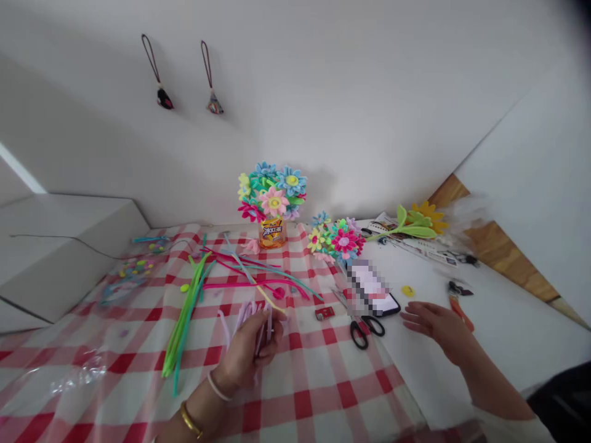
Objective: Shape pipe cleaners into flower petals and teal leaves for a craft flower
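Note:
My left hand (pixel 247 351) is closed around a bunch of pale lilac pipe cleaners (pixel 242 314), held just above the red-and-white checked tablecloth (pixel 318 394). My right hand (pixel 438 325) hovers flat with fingers stretched out, holding nothing, just right of the black-handled scissors (pixel 364 329) and a phone (pixel 373 289). A bundle of green pipe cleaners (pixel 187 314) lies left of my left hand. Pink and teal pipe cleaners (pixel 258 277) lie scattered behind it.
An orange can (pixel 272 232) filled with pipe-cleaner flowers stands at the back. More flowers (pixel 337 240) lie to its right, and a green-leaved yellow flower (pixel 418 223) farther right. A small red item (pixel 324 313), a yellow button (pixel 407 290) and orange pliers (pixel 459 307) lie nearby.

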Demonstrator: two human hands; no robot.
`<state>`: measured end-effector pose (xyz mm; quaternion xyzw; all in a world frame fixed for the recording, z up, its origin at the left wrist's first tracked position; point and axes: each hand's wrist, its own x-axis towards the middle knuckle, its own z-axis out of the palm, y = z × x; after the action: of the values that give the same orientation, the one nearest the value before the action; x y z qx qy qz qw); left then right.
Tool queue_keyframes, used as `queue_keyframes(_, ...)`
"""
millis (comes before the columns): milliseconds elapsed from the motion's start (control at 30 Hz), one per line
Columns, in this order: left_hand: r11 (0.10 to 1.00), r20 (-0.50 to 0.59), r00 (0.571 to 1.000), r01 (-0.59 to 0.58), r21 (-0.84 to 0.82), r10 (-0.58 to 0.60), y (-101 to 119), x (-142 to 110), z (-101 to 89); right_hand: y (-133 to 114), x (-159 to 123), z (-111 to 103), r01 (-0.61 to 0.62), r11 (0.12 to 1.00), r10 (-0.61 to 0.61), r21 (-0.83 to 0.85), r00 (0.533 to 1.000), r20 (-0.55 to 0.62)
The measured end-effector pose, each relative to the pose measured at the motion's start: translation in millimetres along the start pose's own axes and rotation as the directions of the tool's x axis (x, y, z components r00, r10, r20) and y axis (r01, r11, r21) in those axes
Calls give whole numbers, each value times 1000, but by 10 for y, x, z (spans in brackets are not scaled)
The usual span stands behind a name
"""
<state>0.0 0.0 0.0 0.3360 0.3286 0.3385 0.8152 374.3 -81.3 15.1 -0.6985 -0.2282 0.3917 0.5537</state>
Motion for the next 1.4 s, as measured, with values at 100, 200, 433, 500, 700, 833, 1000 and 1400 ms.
queue_keyframes(100, 998, 5, 999, -33, 49, 33, -10, -5, 17, -66, -169, 216, 141, 975, -141, -174, 990, 15)
queue_keyframes(200, 993, 83, 996, -45, 105, 36, -26, -22, 23, -126, -453, 715, 342, 892, -262, -296, 924, 279)
queue_keyframes(433, 989, 287, 956, 22, 143, -62, -48, -71, -56, -212, -922, 1923, 690, 723, -398, -24, 445, 802)
queue_keyframes(500, 993, 298, 952, 29, 118, -63, -40, -75, -70, -203, -880, 2023, 709, 704, -429, 46, 371, 824)
queue_keyframes(700, 994, 255, 962, 82, 73, -98, -32, -72, -30, -30, -675, 2026, 619, 772, -452, 142, 378, 808)
queue_keyframes(833, 995, 183, 979, 89, 39, -95, -5, -65, 5, -2, -642, 2034, 658, 745, -485, 104, 428, 763)
queue_keyframes(1000, 997, 173, 982, 75, 26, -79, 80, -88, 21, -17, -557, 2015, 700, 711, -499, 66, 437, 749)
queue_keyframes(1400, 987, 235, 960, 159, 1, -155, 71, -121, 25, 54, -509, 2027, 710, 687, -536, 152, 355, 766)
